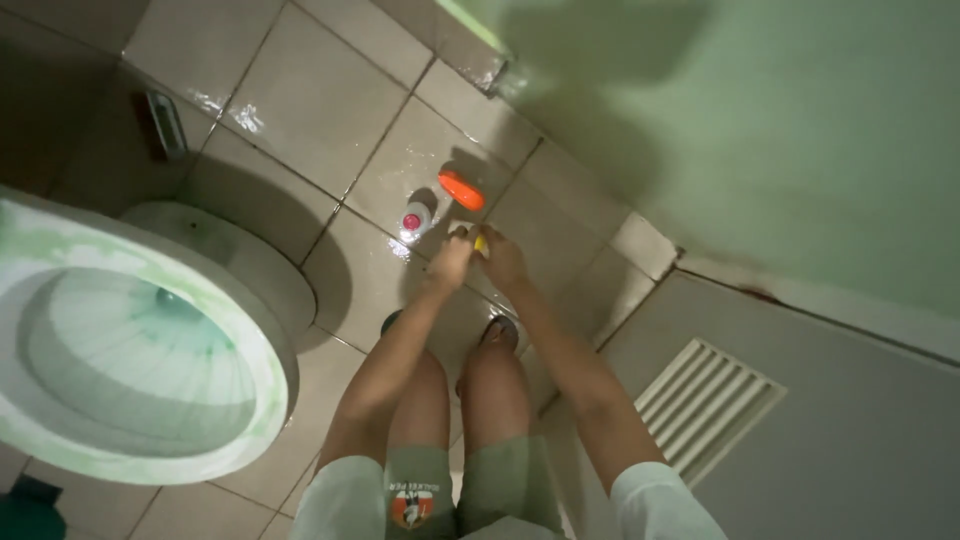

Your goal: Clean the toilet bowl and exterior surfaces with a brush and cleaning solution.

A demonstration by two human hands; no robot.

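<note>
I look down at a wet tiled bathroom floor. Both my arms reach down in front of my legs. My left hand [452,257] and my right hand [499,258] meet low over the floor around a small yellow object [481,243], which shows only as a sliver between them. I cannot tell which hand grips it. Just beyond the hands stands a white bottle with a red cap [415,220], and next to it lies an orange brush head [461,190].
A white toilet bowl [262,420] coated in green cleaner fills the left. A grey door with a louvred vent [708,402] stands at right, below a green wall [800,130]. A floor drain [165,122] lies at the far left. My feet in sandals [500,330] rest on the tiles.
</note>
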